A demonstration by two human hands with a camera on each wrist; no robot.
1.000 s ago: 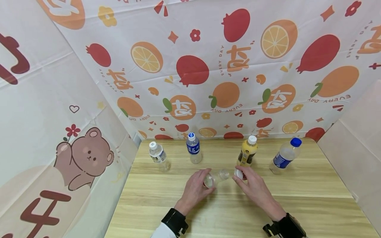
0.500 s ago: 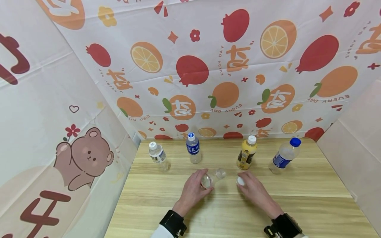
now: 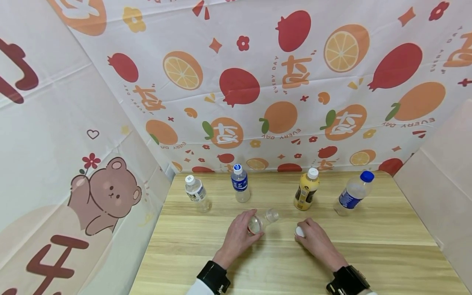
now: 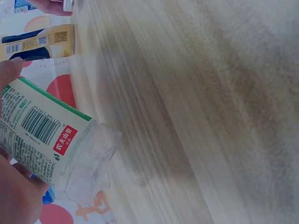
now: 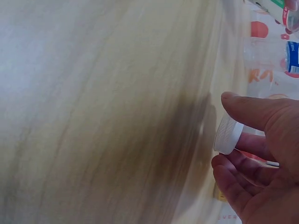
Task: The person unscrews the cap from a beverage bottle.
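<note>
Left hand [image 3: 237, 234]: grip round tilted, uncapped bottle [image 4: 51, 135] | right hand [image 3: 316, 242]: grip pinching white cap [image 5: 227, 135] | yellow bottle [image 3: 306, 191] upright on worktop [image 3: 278, 270]

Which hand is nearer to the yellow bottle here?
Right. The right hand, holding a white cap, is just in front of the yellow bottle; the left hand, gripping an uncapped bottle, is farther off, toward the left.
</note>
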